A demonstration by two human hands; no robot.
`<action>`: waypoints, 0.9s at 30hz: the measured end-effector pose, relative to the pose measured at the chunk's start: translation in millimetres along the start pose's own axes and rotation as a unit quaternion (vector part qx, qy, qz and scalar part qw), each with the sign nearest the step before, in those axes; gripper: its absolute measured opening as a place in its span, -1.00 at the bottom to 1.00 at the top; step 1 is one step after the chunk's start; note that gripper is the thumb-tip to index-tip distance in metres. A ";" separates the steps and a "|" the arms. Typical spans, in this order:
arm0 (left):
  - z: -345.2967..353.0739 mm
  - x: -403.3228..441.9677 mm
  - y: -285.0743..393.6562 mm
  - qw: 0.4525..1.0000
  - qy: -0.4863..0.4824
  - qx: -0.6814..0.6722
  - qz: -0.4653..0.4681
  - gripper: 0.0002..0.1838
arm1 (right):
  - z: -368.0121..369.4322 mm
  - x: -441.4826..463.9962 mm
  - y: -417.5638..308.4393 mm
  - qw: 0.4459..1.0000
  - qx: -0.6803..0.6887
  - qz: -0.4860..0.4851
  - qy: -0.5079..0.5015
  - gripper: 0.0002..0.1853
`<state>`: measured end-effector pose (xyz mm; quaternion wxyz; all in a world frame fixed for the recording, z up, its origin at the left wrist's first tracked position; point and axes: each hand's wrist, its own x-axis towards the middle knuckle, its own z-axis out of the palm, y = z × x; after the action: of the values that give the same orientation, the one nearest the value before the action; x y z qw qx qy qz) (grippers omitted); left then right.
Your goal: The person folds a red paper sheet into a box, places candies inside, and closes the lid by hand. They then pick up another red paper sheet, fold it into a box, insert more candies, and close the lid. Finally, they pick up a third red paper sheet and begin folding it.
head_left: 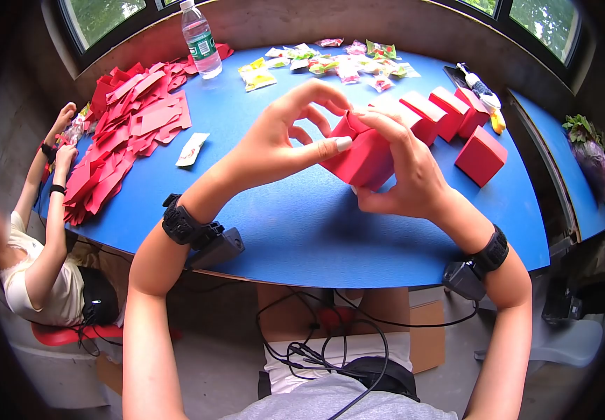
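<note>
Above the blue table, a small red paper box (360, 159) is tilted between my two hands, its top flap partly raised. My right hand (411, 168) wraps round it, with the thumb low on the near side and the fingers over the top. From the left, my left hand (292, 136) pinches the box's upper edge between thumb and fingertips. Just to the right sits a finished-looking red box (481, 157). A row of more red boxes (449, 112) stands behind my right hand, one partly hidden by it.
Flat red card pieces (131, 119) pile up at the left of the blue table (281, 231). Wrapped candies (348, 64) lie at the back, near a water bottle (202, 42). One white packet (192, 150) lies apart. At far left another person (50, 259) handles something. Cables (323, 350) cross my lap.
</note>
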<state>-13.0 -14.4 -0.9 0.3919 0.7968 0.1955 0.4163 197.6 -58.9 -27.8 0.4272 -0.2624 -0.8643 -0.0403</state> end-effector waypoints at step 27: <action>-8.6 1.6 -10.9 0.984 -0.104 0.130 0.067 -0.86 | 1.4 -1.2 2.6 0.998 -0.056 -0.024 -0.032 -0.08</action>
<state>-18.9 -2.7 -5.7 0.2742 0.8913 0.1521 0.3274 198.5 -56.8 -30.1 0.3823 -0.2665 -0.8801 -0.0906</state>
